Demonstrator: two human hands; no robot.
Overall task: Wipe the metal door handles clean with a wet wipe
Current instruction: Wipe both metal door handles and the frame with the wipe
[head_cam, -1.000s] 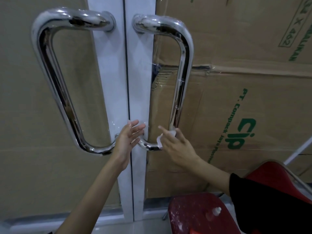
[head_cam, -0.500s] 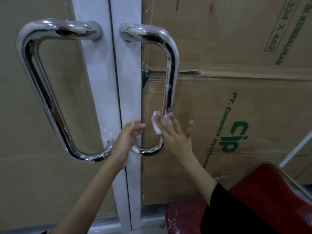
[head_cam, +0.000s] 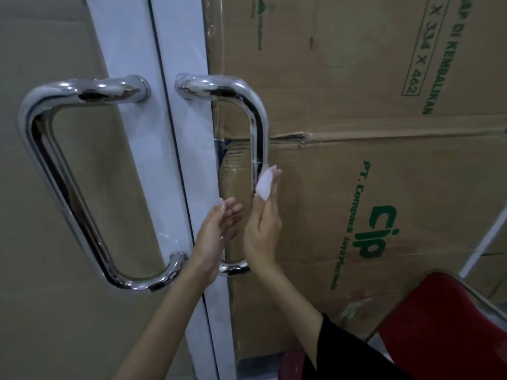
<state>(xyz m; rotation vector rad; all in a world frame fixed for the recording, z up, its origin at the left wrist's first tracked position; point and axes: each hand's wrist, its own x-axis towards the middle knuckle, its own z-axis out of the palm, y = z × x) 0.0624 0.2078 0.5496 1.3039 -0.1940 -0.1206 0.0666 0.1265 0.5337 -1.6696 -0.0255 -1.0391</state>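
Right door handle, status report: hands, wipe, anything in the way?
Right hand presses wet wipe against right door handle upright bar. Left hand open beside the handle's lower end. Left door handle untouched. Nothing blocking.

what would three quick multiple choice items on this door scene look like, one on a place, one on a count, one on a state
1. Where on the right handle is the wet wipe pressed?
A. on the top bar
B. on the upright bar, about midway down
C. on the bottom curve

2. How many metal handles show on the doors?
A. one
B. two
C. three

3. How is the left hand?
A. fingers straight, holding nothing
B. curled round the left handle
C. pinching the wipe

Answers:
1 B: the wipe sits against the upright bar, above the bottom curve and well below the top bend.
2 B: one handle on each door leaf, either side of the centre seam.
3 A: its fingers are extended near the white door frame, while the right hand holds the wipe.
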